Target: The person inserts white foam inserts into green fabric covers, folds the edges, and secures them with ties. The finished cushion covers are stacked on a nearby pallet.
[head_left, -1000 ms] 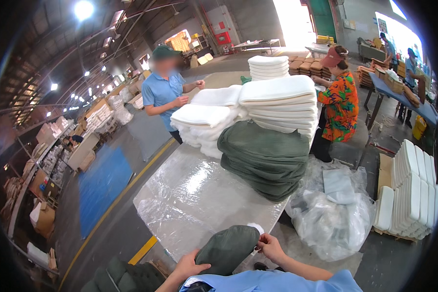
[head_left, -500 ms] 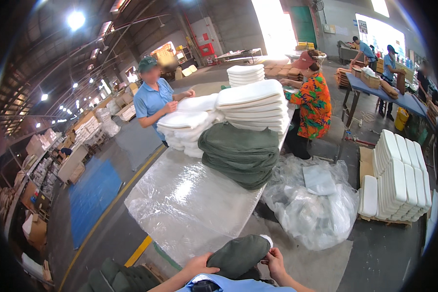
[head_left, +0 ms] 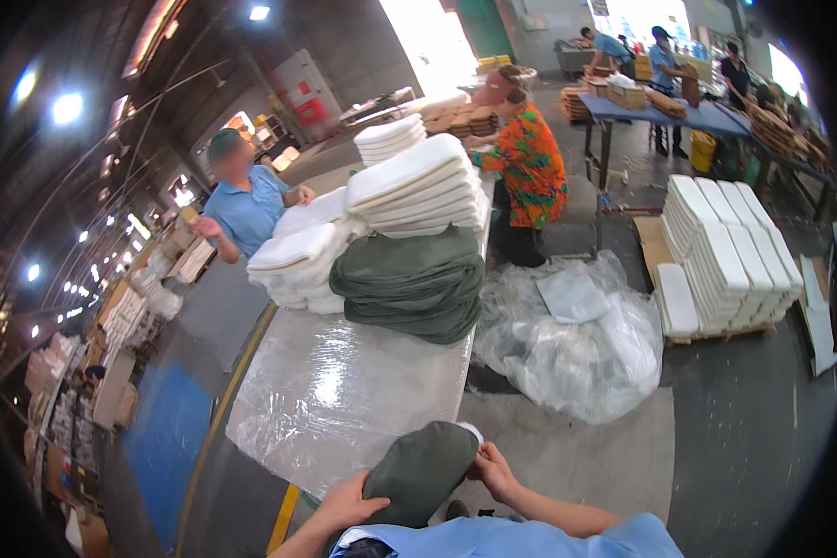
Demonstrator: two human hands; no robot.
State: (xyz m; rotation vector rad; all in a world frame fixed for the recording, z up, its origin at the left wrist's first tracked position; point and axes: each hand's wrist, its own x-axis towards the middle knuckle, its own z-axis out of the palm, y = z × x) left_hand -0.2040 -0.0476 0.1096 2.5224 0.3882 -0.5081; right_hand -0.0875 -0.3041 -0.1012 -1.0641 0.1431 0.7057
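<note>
Left hand gripping green cover, right hand pinching its edge, white padding showing

Cover nr tbl, cloth stack on tbl (pads behind), plastic heap to R

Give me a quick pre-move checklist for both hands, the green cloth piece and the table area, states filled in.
1. Left hand on the green cloth piece: ok, thumb on top at its left edge.
2. Right hand grip: cannot tell; fingers are at the right edge, firmness unclear.
3. White edge covered: not ok, it shows at the upper right end.
4. Green stack apart from the held piece: ok, farther up the table.
5. Co-worker in blue away from the held piece: ok, beyond the table's left side.
</note>
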